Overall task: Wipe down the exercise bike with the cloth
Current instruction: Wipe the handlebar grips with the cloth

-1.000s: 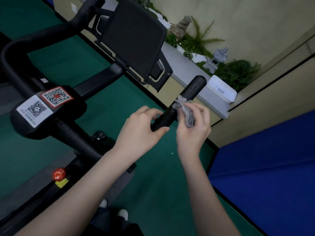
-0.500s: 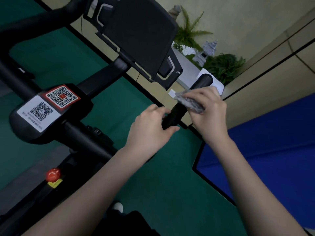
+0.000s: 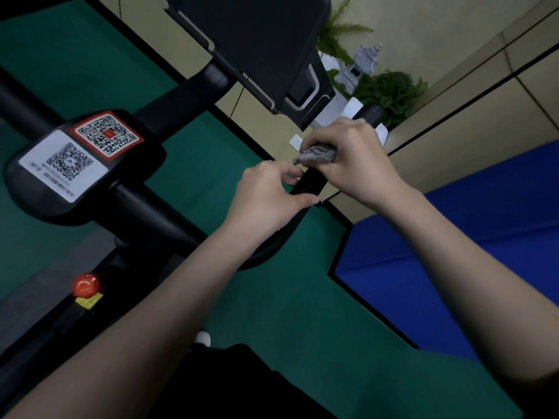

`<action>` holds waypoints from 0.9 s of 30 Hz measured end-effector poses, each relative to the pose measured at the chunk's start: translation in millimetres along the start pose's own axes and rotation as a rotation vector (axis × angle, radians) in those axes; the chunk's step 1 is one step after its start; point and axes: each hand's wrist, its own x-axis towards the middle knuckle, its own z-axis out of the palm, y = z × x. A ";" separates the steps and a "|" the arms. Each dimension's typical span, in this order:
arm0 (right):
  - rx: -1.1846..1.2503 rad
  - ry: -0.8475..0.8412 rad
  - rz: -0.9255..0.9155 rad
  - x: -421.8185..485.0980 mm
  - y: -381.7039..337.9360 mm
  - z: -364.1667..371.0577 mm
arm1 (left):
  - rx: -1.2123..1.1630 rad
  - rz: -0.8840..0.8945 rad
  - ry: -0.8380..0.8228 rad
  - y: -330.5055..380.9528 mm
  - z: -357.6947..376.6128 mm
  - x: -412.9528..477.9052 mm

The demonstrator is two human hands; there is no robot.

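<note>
CLOTH: 1 grey cloth (image 3: 316,155) is pressed on 1 handlebar grip (image 3: 308,184) of the exercise bike (image 3: 145,213), clenched in the right hand (image 3: 354,164) | LEFT: the grip is grasped by the left hand (image 3: 266,204) just below | FRAME: 2 QR labels (image 3: 107,134), 1 red knob (image 3: 85,284)

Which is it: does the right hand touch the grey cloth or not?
Touching. The head view shows the right hand curled round the grey cloth, pressing it onto the black handlebar.

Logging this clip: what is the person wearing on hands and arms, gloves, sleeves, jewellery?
Nothing visible. The left hand and right hand are bare: no gloves, ring, watch or band in view. The left forearm and right forearm are uncovered; no sleeve edge clearly shows.
</note>
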 end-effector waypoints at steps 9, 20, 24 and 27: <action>-0.202 -0.083 0.015 11.6 3.3 0.1 | -0.024 -0.002 -0.017 -3.6 1.9 -2.2; -0.078 0.116 0.142 7.3 9.8 -9.3 | 0.000 0.005 -0.008 -3.7 2.4 -5.5; 0.056 0.349 0.178 2.8 14.4 -13.7 | 0.008 0.012 0.001 -3.9 0.6 -6.3; 0.074 0.553 0.272 -2.9 18.0 -7.7 | 0.007 0.010 0.010 -3.7 0.5 -6.3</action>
